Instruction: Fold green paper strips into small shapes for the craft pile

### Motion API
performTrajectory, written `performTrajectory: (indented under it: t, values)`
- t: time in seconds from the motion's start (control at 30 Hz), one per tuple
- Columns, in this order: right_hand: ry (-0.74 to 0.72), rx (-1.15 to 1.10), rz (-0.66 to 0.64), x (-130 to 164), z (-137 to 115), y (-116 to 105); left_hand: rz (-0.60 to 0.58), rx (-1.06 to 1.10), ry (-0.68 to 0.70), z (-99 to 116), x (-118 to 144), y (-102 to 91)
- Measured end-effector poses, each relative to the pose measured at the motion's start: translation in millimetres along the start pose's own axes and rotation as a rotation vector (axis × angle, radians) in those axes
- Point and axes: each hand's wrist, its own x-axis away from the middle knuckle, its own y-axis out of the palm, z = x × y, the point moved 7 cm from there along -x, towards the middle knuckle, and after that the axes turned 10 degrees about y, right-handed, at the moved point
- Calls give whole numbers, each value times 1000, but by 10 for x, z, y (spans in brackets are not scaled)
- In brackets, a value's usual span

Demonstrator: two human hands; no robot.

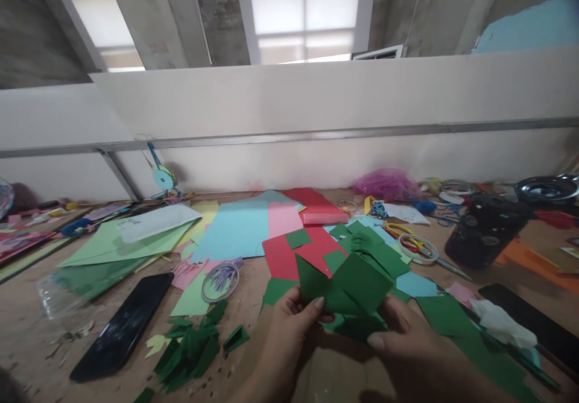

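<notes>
Hands meet low at centre frame, both pinching one folded dark green paper piece (350, 291). Left hand (289, 324) has thumb on top, fingers under, clamping the left flap; right hand (407, 342) nips the lower right edge, thumb forward. Piece is held just above the counter (253, 282), tilted up toward the camera, likely so the folds can be seen and lined up. More green squares (371, 249) lie fanned just behind, within reach. Green offcuts (190, 345) are piled to the left, beside a black phone (122, 327). Red sheet (289, 252) and light blue sheet (239, 228) lie further back. Scissors (416, 243) rest to the right, near a black jar (484, 231).
</notes>
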Motion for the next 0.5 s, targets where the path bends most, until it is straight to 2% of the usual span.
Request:
performTrajectory:
  t: [0.07, 0.17, 0.27, 0.37, 0.43, 0.5]
  values:
    - [45, 29, 27, 1, 10, 32, 13, -13, 28, 13, 4, -1]
    - [113, 15, 62, 8, -7, 65, -57, -5, 55, 70, 58, 96]
    - [97, 14, 66, 0, -37, 82, -142, -9, 41, 103, 111, 186]
    - [62, 36, 93, -35, -12, 41, -181, -48, 60, 96, 97, 200]
    - [39, 75, 138, -58, -5, -34, -153, -59, 79, 79, 60, 163]
    - [5, 120, 229, -49, -52, -180, -74, -76, 92, 75, 28, 92]
